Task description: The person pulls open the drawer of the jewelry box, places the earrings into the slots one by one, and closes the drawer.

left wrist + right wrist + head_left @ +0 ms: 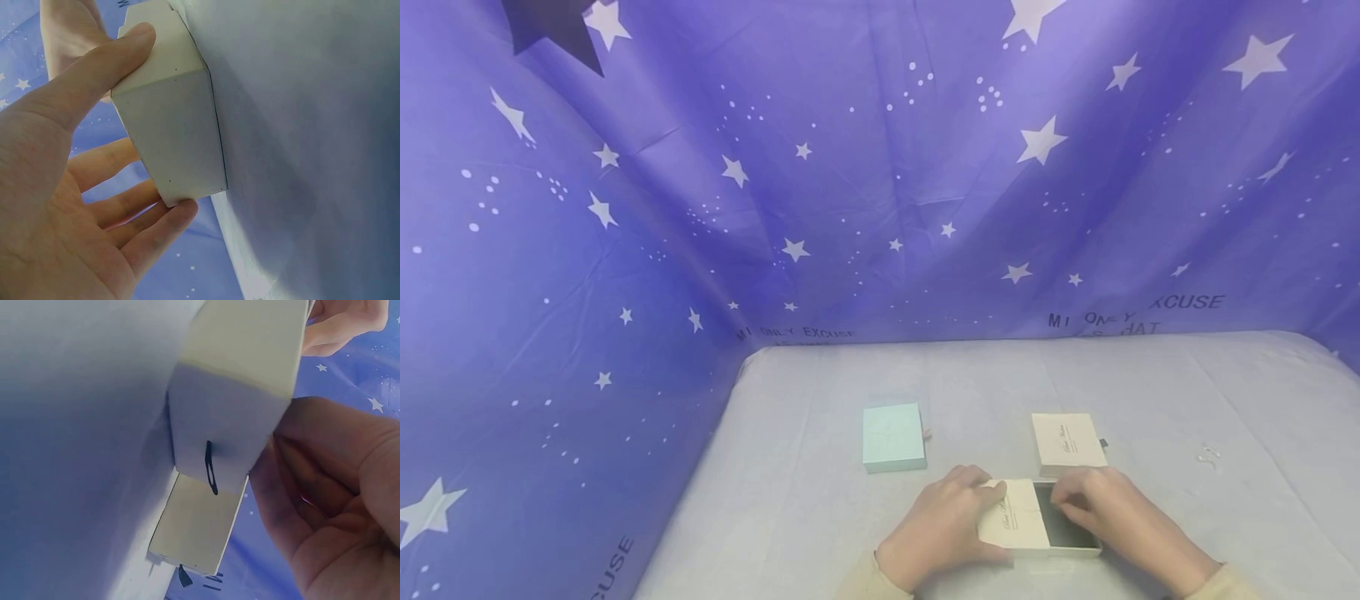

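A cream drawer box (1024, 523) lies on the cloth-covered table, its inner tray pulled partly out to the right so that a dark lining (1063, 525) shows. My left hand (943, 521) grips its outer sleeve, thumb on top and fingers along the far side. Over the exposed tray is my right hand (1116, 512), fingertips bent down at the dark lining; in the right wrist view those tips are hidden behind the box edge, and I cannot tell whether they pinch anything. A black ribbon loop (210, 467) hangs from the tray's end.
Behind the open box sits a second cream box (1063, 437) with a dark tab. A mint-green box (891, 437) with a pinkish tab stands farther left. Small shiny pieces (1208, 454) lie on the right. Purple star-patterned curtains (880, 167) enclose the table.
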A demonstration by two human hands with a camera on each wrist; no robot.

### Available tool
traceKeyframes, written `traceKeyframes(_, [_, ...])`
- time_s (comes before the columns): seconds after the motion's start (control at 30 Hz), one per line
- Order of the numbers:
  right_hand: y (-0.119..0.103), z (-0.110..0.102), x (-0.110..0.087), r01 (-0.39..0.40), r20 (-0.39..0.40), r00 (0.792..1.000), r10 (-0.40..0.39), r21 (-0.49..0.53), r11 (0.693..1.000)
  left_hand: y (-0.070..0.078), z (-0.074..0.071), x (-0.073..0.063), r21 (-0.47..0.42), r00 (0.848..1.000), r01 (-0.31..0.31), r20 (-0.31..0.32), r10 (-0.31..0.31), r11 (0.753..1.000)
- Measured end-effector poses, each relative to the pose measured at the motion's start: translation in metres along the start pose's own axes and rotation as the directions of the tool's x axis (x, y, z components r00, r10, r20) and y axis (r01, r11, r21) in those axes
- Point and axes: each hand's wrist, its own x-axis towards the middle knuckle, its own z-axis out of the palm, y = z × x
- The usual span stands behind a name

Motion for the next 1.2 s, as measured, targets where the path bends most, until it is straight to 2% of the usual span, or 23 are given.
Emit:
traceKeyframes(0.27, [0.001, 0.006, 0.001, 0.062, -0.073, 0.995, -0.061, 0.015, 0.998, -0.001, 0.002, -0.001, 0.0, 1.0, -0.012, -0.021, 0.012, 1.0])
traceKeyframes(0.5, [0.0, 0.008, 0.003, 0.053, -0.056, 0.997, -0.051, 0.042, 0.998, -0.001, 0.002, 0.0, -0.011, 1.0, -0.013, -0.025, 0.013, 1.0])
traceKeyframes(0.73, [-0.002, 0.008, 0.003, 0.008, -0.012, 1.0, -0.007, 0.044, 0.999, -0.001, 0.001, 0.0, -0.008, 0.999, -0.02, -0.029, 0.019, 1.0])
traceKeyframes(0.83, [-0.001, 0.008, 0.003, 0.024, -0.004, 1.0, -0.024, 0.052, 0.998, -0.001, 0.002, 0.0, -0.011, 1.0, -0.019, -0.025, 0.019, 1.0])
traceKeyframes(0.93, [0.001, 0.008, 0.001, 0.057, -0.035, 0.998, -0.055, 0.046, 0.997, -0.001, 0.002, 0.0, -0.006, 1.0, -0.019, -0.023, 0.019, 1.0])
traceKeyframes(1.07, [0.006, 0.005, -0.001, 0.111, -0.13, 0.986, -0.105, 0.046, 0.993, -0.001, 0.002, 0.0, 0.0, 1.0, -0.02, -0.024, 0.02, 1.0])
traceKeyframes(1.2, [0.009, -0.005, -0.003, 0.09, -0.17, 0.983, -0.074, 0.087, 0.992, -0.001, 0.002, 0.0, 0.001, 0.999, -0.02, -0.03, 0.02, 1.0])
